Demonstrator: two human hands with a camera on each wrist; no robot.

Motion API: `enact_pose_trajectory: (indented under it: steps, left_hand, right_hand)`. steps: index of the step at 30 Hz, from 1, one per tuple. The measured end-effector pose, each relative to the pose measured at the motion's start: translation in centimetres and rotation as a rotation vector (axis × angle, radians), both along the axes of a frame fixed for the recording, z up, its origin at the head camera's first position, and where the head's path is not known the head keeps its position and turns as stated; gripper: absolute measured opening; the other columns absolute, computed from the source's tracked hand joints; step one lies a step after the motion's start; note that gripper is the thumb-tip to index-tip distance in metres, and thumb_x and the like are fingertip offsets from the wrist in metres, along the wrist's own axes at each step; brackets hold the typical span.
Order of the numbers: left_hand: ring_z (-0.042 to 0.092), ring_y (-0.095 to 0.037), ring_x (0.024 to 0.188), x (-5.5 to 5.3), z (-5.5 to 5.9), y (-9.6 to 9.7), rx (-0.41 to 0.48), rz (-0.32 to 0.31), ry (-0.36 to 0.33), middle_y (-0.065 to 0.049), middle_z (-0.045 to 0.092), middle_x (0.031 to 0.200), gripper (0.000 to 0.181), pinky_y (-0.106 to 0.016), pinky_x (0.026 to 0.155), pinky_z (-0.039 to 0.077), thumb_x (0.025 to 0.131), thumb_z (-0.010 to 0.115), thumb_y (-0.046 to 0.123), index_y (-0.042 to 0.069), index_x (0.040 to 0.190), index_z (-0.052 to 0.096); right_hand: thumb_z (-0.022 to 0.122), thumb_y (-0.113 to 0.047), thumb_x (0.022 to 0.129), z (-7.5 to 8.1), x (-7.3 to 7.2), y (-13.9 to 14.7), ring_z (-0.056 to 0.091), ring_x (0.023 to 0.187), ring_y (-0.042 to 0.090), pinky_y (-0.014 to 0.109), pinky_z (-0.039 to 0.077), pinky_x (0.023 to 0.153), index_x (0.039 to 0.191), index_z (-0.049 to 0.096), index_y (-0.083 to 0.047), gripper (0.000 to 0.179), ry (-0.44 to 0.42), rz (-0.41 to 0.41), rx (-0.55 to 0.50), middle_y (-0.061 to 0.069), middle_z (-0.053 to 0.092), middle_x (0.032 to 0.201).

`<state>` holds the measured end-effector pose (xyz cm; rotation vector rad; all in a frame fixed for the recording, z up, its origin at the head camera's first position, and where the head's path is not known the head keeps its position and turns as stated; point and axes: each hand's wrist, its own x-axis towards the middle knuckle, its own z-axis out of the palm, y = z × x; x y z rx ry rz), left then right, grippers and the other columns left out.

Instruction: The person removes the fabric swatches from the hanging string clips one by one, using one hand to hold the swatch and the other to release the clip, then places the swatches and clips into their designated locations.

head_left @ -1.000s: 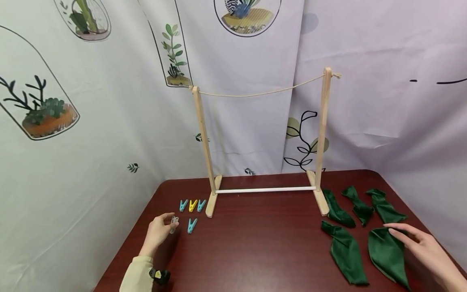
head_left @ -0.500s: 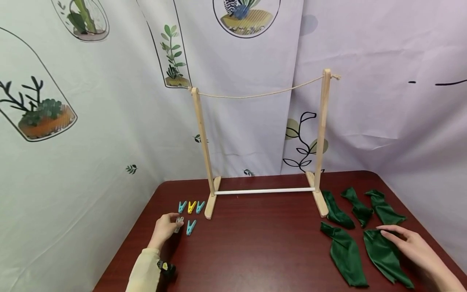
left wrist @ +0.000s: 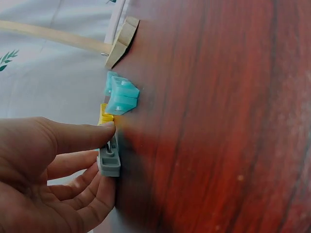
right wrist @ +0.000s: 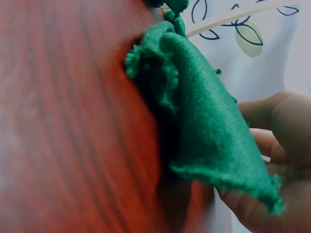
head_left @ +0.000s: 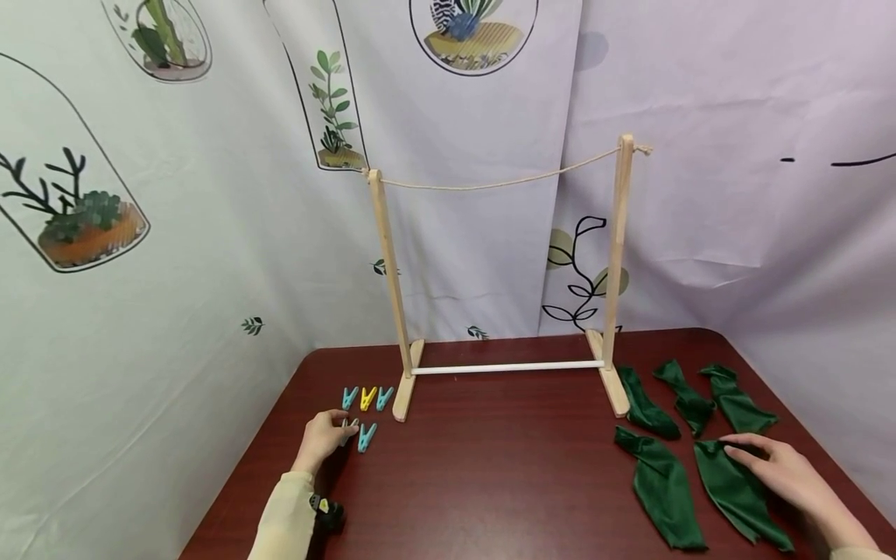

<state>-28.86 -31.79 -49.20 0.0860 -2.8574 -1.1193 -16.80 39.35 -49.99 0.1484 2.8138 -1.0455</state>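
My left hand (head_left: 322, 439) pinches a grey clothespin (left wrist: 110, 162) between thumb and fingers, low over the dark red table. Just right of it lies a blue clothespin (head_left: 366, 437). Behind stand out a blue clothespin (head_left: 349, 397), a yellow clothespin (head_left: 368, 398) and another blue clothespin (head_left: 384, 398) in a row. On the right side my right hand (head_left: 780, 470) pinches the top edge of a green cloth piece (head_left: 738, 490) lying on the table. In the right wrist view this green cloth (right wrist: 209, 116) covers the fingertips.
A wooden stand (head_left: 618, 264) with a sagging cord (head_left: 490, 187) and a white bottom rod (head_left: 507, 368) stands at the back. Several more green cloth pieces (head_left: 668, 494) lie to the right. A printed curtain (head_left: 462, 257) hangs behind the table (head_left: 490, 467).
My left hand has moved slightly right with the grey clothespin, close to the front blue one. The right hand has shifted a little left, and the cloth's top edge with it.
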Motion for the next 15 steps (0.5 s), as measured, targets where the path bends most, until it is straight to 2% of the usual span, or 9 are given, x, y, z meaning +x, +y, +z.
enact_pose_trajectory:
  steps: [1, 4, 15]
  left_hand:
    - [0.062, -0.023, 0.075, 0.0, -0.09, -0.03, -0.005, 0.002, 0.003, -0.03, 0.065, 0.111, 0.045, -0.042, 0.069, 0.053, 0.089, 0.074, 0.008, -0.016, 0.124, 0.061]
    - [0.062, -0.022, 0.075, 0.0, -0.26, -0.07, -0.006, 0.009, 0.011, -0.027, 0.067, 0.106, 0.045, -0.042, 0.068, 0.052, 0.088, 0.075, 0.008, -0.016, 0.123, 0.061]
    - [0.06, -0.021, 0.072, 0.07, -0.45, 0.01, 0.029, 0.004, 0.031, -0.026, 0.066, 0.105, 0.043, -0.04, 0.066, 0.052, 0.09, 0.073, 0.007, -0.017, 0.123, 0.06]
  right_hand:
    - [0.053, -0.043, 0.104, -0.03, -0.05, 0.04, 0.063, 0.099, 0.045, 0.049, 0.053, 0.073, 0.133, 0.057, 0.01, 0.06, 0.01, 0.007, 0.015, 0.046, 0.045, 0.132]
    - [0.056, -0.04, 0.103, -0.12, -0.19, 0.18, 0.06, 0.103, 0.05, 0.051, 0.052, 0.074, 0.131, 0.059, 0.01, 0.057, 0.021, 0.027, 0.041, 0.046, 0.047, 0.131]
    - [0.063, -0.032, 0.1, 0.16, -0.03, -0.2, 0.06, 0.101, 0.049, 0.05, 0.053, 0.074, 0.13, 0.058, 0.011, 0.052, 0.017, 0.062, 0.07, 0.045, 0.049, 0.128]
